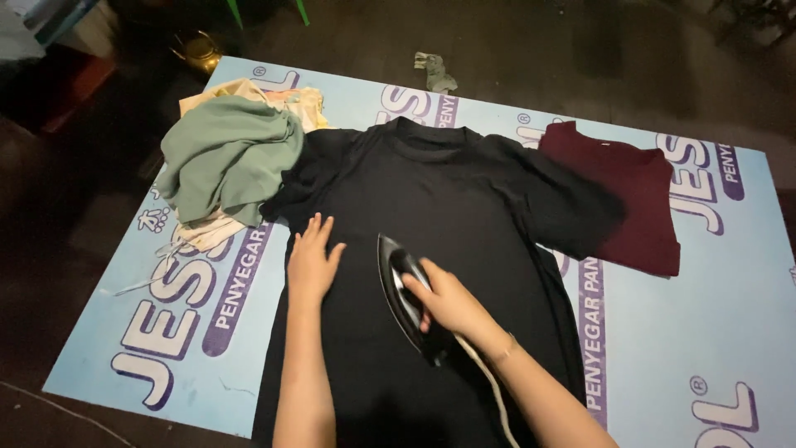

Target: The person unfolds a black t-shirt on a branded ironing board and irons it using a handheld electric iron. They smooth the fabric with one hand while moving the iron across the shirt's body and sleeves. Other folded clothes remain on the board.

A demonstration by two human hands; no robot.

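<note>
So the right hand [448, 300] is wrapped around the handle of a dark clothes iron [408, 297], fingers curled shut over the top of it. The iron sits flat on a black t-shirt [448, 207], nose aimed away from the person, and a pale cord [489, 386] trails back from its heel along the right forearm.

Just to the left of that, the left hand [313, 261] lies flat on the same shirt, palm down, fingers spread a little and pointing away, holding nothing. There's a small gap of black cloth between the two hands, so they're near but not touching.

The shirt is laid out front up under both hands, collar at the far end, sleeves spread to each side. Under it all is a big light blue printed banner sheet [705, 332] on a dark floor.

Beyond the left hand and off to its left there's a heap of clothes [228, 158], sage green piece on top, cream bits underneath, touching the shirt's left sleeve. Beyond the right hand and off to its right, a maroon top [634, 195] lies flat, partly under the black sleeve.

Farthest out, past the collar, a small crumpled greenish scrap [434, 71] lies on the floor, and past the heap something shiny and brass-coloured [197, 51], can't tell what it is.
</note>
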